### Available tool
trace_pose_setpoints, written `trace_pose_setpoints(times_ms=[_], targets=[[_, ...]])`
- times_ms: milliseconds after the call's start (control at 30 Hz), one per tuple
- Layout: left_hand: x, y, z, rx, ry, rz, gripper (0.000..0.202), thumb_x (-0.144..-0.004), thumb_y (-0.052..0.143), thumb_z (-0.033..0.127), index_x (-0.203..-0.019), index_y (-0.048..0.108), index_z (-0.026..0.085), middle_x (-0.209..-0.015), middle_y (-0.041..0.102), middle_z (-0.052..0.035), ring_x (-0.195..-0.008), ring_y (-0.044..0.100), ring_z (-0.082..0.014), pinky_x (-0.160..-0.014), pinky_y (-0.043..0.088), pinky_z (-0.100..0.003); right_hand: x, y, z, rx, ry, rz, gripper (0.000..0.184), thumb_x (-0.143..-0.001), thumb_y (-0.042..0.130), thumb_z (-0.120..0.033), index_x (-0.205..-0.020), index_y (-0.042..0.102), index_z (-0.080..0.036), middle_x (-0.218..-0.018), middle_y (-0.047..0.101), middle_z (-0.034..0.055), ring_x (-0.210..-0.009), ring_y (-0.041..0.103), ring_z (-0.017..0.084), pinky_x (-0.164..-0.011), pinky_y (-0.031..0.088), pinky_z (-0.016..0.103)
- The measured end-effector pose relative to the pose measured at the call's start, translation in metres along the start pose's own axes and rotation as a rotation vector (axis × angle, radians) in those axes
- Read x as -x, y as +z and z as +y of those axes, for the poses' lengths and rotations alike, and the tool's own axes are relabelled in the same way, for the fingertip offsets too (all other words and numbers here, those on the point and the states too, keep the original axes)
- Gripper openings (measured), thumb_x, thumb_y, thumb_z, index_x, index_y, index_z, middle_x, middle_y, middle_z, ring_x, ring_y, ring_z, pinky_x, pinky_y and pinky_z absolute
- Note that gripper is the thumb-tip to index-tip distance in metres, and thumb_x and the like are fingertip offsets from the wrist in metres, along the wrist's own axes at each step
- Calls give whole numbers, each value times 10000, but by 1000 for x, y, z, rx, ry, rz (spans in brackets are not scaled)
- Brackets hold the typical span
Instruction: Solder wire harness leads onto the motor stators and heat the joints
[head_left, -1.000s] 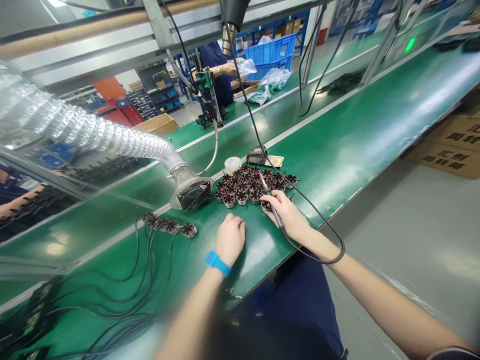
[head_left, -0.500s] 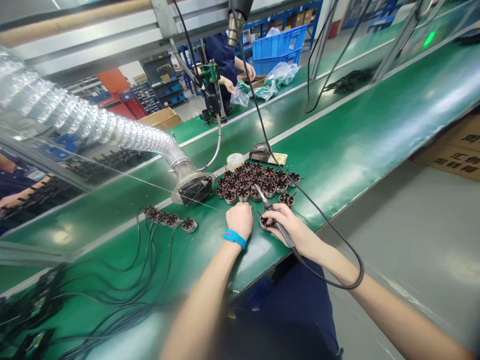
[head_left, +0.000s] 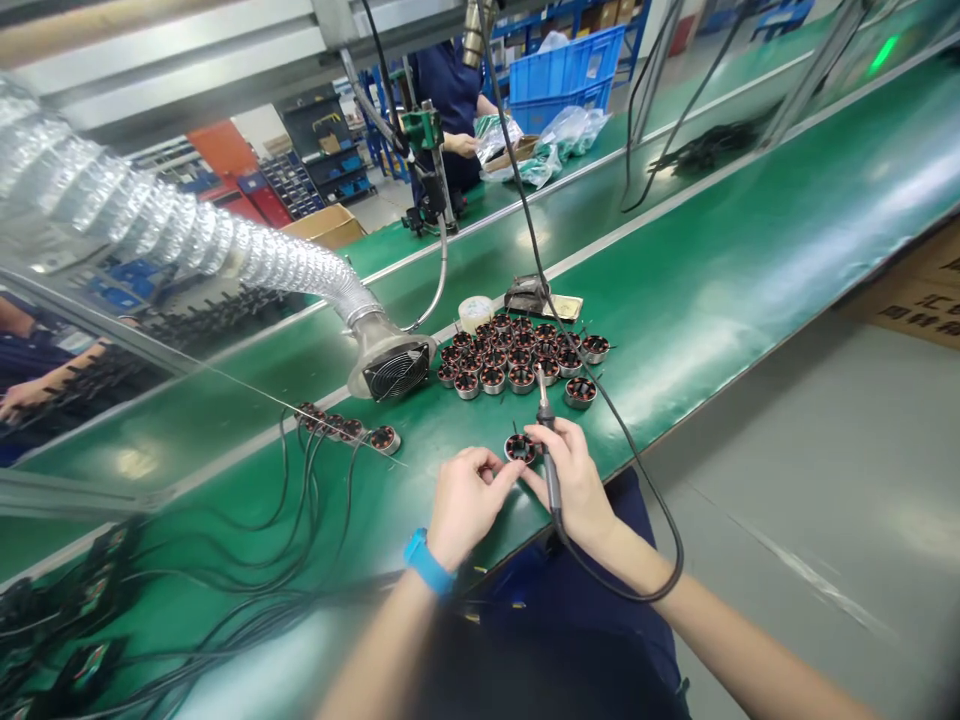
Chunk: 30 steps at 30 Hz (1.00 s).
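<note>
My left hand (head_left: 466, 505), with a blue wristband (head_left: 427, 562), pinches a small copper-wound motor (head_left: 520, 449) from the left. My right hand (head_left: 574, 478) grips a soldering iron (head_left: 549, 462) with its tip up, and its fingers touch the motor's right side. The iron's black cord loops down past my right wrist. Several unwired motors (head_left: 510, 362) stand in a tight group on the green bench (head_left: 675, 330) beyond my hands. Several motors with black leads (head_left: 345, 430) lie to the left.
A fume extractor fan (head_left: 397, 370) on a foil duct (head_left: 187, 240) sits left of the group. A roll of tape (head_left: 475, 312) and an iron holder (head_left: 527, 294) lie behind it. Loose black cables (head_left: 225, 590) trail at lower left. A co-worker (head_left: 450, 95) handles plastic bags at the far bench.
My left hand has moved right and taken hold of the motor, which now sits between both hands. The iron has turned more upright, and the view has shifted slightly.
</note>
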<state>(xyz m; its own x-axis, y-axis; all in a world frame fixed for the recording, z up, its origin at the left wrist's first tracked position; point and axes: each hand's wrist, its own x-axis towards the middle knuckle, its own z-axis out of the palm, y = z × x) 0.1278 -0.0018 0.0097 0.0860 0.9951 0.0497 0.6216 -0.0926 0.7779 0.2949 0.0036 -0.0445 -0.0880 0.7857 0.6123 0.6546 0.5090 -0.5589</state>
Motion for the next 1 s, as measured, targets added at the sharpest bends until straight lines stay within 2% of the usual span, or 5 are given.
trace_pose_setpoints(times_ms=[167, 400, 733, 867, 1000], targets=[[21, -29, -24, -18, -117, -4, 270, -889, 562, 307, -668, 647, 176, -571, 547, 35, -545, 436, -110, -571, 291, -250, 11, 28, -32, -218, 34, -51, 473, -926, 663, -277, -1354, 460, -267, -1259, 451, 128, -943, 683, 226, -890, 627, 454], [47, -71, -62, 112, -256, -32, 309, -895, 551, 408, -759, 667, 156, -668, 598, 3, -650, 505, -139, -632, 365, -250, 9, 54, -47, -482, 119, -154, 567, -855, 764, -292, -1330, 455, -273, -1281, 444, 99, -1007, 686, 217, -965, 602, 448], [34, -67, -66, 370, -200, -5, 332, -866, 617, 451, -764, 651, 137, -732, 641, -23, -704, 545, -140, -696, 417, -246, 5, 71, -57, -519, 97, -235, 511, -851, 743, -190, -1281, 480, -275, -1281, 462, 90, -1018, 675, 219, -987, 574, 455], [18, -70, -61, 244, -200, 62, 411, -845, 652, 522, -700, 628, 138, -633, 569, 12, -608, 466, -111, -596, 344, -238, 6, 72, -55, -562, 112, -228, 547, -833, 758, -179, -1289, 478, -291, -1289, 458, 87, -1034, 678, 230, -988, 577, 457], [-7, -58, -52, 77, -205, 73, 411, -851, 613, 513, -642, 597, 159, -562, 524, 31, -546, 431, -103, -538, 301, -239, 7, 73, -53, -576, 113, -207, 577, -824, 765, -175, -1307, 479, -309, -1302, 466, 85, -1100, 664, 256, -1024, 562, 482]])
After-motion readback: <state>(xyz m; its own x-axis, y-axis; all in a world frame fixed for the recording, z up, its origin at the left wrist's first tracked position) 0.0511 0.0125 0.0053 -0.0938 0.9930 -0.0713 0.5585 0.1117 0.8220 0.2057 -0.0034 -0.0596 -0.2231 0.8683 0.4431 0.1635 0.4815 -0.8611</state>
